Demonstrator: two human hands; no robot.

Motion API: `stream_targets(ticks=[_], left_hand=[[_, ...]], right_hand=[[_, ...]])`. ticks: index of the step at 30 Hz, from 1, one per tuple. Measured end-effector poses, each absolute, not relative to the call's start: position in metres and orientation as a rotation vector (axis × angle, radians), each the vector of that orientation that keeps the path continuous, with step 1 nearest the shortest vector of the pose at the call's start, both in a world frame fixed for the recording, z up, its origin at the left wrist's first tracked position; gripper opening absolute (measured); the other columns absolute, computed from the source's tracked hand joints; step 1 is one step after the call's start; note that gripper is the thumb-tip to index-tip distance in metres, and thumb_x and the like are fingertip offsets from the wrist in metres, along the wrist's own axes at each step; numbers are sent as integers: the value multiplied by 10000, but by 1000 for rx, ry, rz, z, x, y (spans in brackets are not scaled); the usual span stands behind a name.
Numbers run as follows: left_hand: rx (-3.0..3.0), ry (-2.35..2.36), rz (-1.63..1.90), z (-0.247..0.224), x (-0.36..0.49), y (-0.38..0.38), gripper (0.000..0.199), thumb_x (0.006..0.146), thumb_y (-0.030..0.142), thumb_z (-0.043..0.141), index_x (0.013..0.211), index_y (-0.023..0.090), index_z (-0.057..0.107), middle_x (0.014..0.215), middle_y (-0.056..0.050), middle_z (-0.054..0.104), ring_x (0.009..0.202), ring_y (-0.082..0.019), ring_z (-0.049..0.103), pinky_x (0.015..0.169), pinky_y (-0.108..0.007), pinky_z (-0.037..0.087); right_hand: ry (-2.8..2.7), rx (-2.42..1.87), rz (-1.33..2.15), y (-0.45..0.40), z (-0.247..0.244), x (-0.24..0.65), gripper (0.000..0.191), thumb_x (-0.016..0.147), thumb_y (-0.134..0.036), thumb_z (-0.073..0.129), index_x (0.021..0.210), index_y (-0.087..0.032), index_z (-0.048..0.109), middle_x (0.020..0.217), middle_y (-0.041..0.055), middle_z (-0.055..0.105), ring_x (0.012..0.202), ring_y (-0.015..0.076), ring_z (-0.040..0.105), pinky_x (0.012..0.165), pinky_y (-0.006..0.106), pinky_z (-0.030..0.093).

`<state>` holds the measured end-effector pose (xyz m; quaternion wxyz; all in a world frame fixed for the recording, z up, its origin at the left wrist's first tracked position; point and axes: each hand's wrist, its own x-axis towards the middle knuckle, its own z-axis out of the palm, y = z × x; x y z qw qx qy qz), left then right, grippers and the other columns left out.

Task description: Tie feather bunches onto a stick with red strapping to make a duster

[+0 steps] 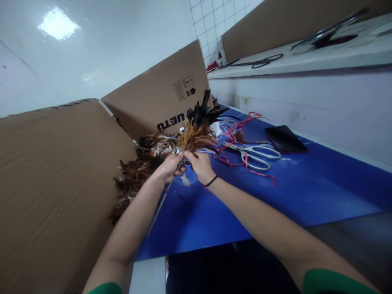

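Both of my hands meet over the blue table, working on a feather duster with golden-brown feathers (196, 136) and long black ones at its far end. Its thin stick (159, 210) slants down toward me beneath my left hand (172, 166), whose fingers are closed around it. My right hand (199, 164), with a dark band on its wrist, pinches at the base of the brown feathers, thumb against the left one. The exact spot between the fingertips is hidden. A heap of loose brown feathers (130, 181) lies to the left, and a small pale tuft (185, 179) rests below my hands.
Metal scissors (260, 157) tangled with red plastic string (231, 132) lie on the blue table (232, 208) at right, near a black flat device (286, 139). Cardboard panels (61, 175) stand at left and behind. Dark scissors (266, 60) lie on the white ledge (245, 72).
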<state>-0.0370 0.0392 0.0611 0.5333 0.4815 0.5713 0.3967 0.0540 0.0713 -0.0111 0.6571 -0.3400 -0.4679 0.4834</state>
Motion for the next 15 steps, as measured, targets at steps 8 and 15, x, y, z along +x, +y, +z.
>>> stream_targets(ticks=[8,15], left_hand=[[1394,1459,1016,39,-53,34,217,911,223,463,715,135,492,595,33,475,358,-7,288,369,-144,213],[1813,1906,1046,15,-53,33,238,895,187,465,671,158,539,536,16,499,472,-90,432,535,-221,327]], right_hand=[[-1412,-745,1165,75,-13,60,483,750,-577,544,477,-181,493,464,-26,440,482,91,358,498,255,287],[-1522,-860,1071,88,-32,54,361,734,-462,574,525,-171,532,545,-17,506,578,109,434,560,245,340]])
